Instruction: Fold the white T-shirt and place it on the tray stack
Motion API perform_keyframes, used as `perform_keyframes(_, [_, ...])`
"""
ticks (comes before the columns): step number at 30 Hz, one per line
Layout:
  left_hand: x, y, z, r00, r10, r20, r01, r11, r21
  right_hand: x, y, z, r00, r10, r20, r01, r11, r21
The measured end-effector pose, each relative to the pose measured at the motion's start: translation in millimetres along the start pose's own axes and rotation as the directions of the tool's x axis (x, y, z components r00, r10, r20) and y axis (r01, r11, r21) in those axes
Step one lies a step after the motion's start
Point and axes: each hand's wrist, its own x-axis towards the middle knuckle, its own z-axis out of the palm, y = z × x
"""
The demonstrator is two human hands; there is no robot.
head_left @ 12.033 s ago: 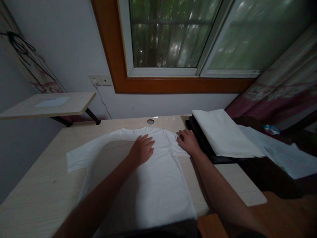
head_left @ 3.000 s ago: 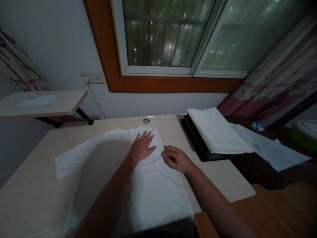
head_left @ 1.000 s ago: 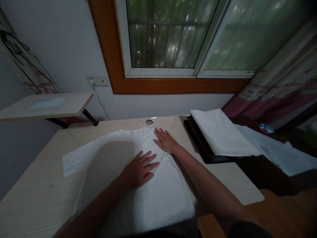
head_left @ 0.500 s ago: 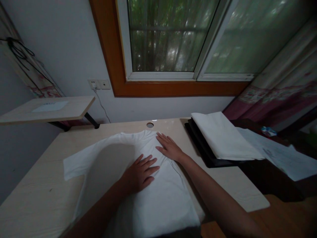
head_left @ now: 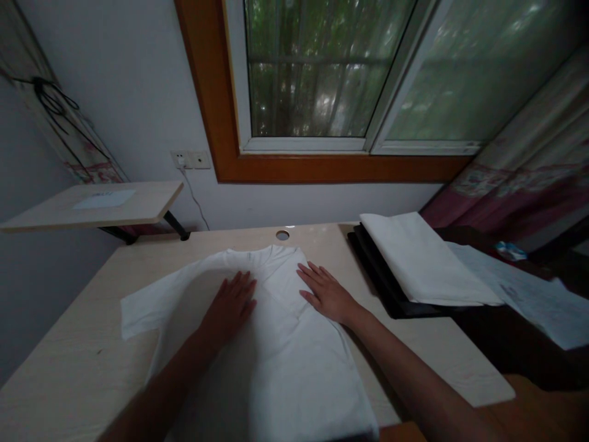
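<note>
A white T-shirt [head_left: 294, 356] lies spread on the pale wooden desk [head_left: 59, 356], its neckline toward the wall. One short sleeve reaches out to the left; the right sleeve does not show and the cloth there has creases. My left hand [head_left: 232, 301] rests flat on the upper chest below the collar, fingers stretched. On the right shoulder edge lies my right hand [head_left: 324, 293], palm down with fingers extended. Neither hand grips the cloth. My left forearm crosses the shirt's lower left part and hides some of it.
A stack of folded white cloth [head_left: 423, 261] over black folded material [head_left: 380, 279] sits at the desk's right. Beside it hangs a printed sheet [head_left: 519, 285]. A raised shelf [head_left: 151, 205] stands at the back left. The desk has a cable hole [head_left: 282, 235] near the wall.
My left hand has moved left and toward the collar across the shirt. My right hand has shifted slightly right and nearer to me. The view has tilted a little.
</note>
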Motion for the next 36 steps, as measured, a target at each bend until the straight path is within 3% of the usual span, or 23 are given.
perform_keyframes(7, [-32,-56,-8.2,0.983,-0.176,0.042,0.171,0.980,0.098,-1,14,-7,1.000,-0.003,0.003,0.004,0.999,-0.044])
perform_keyframes(15, [-19,-76,-11.1,0.984,-0.174,0.035,0.169,0.978,0.124,6,39,-7,1.000,0.001,0.020,-0.001,0.999,-0.032])
perform_keyframes(20, [-7,-88,-10.8,0.984,-0.165,0.066,0.156,0.980,0.120,7,40,-7,1.000,0.005,0.025,-0.004,1.000,-0.031])
perform_keyframes(24, [-12,-105,-14.2,0.976,-0.203,0.074,0.193,0.973,0.124,7,38,-9,1.000,0.001,0.026,0.000,0.999,-0.033])
perform_keyframes(31, [-47,-155,-24.4,0.917,-0.391,0.081,0.376,0.913,0.157,7,41,-8,1.000,-0.015,0.002,0.015,0.999,-0.034])
perform_keyframes(36, [-79,-182,-32.8,0.840,-0.542,-0.021,0.533,0.819,0.215,6,42,-5,1.000,-0.016,-0.006,0.015,0.999,-0.037])
